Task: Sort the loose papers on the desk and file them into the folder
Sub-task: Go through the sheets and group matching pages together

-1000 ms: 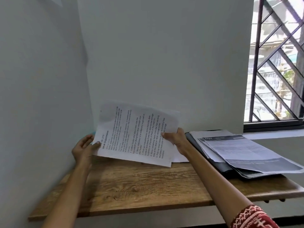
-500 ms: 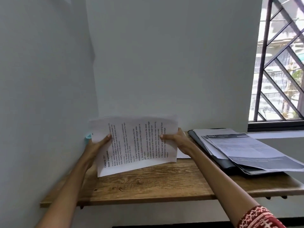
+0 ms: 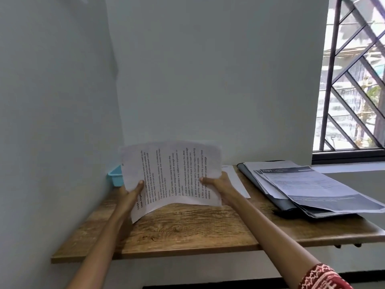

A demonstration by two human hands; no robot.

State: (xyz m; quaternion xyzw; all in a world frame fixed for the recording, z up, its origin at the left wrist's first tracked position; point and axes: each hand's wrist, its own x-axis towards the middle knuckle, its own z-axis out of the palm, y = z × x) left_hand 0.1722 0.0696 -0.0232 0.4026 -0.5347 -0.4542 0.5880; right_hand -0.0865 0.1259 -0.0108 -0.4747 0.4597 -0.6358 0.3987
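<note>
I hold a printed white sheet point(image 3: 170, 174) upright above the wooden desk point(image 3: 187, 230), its text running sideways. My left hand point(image 3: 131, 191) grips its lower left edge, thumb on the front. My right hand point(image 3: 218, 184) pinches its right edge. On the right of the desk lies a dark folder point(image 3: 260, 191) with several printed papers point(image 3: 308, 188) stacked on top. Another white sheet point(image 3: 237, 182) lies flat on the desk just behind my right hand.
A small light-blue tray point(image 3: 115, 176) sits in the back left corner against the wall, partly hidden by the sheet. White walls close the desk at the left and back. A barred window point(image 3: 354, 80) with a sill is at the right.
The sheet has swung from tilted to nearly upright and faces me. My left hand shifted from its left edge to gripping the lower left corner. The view has moved closer.
</note>
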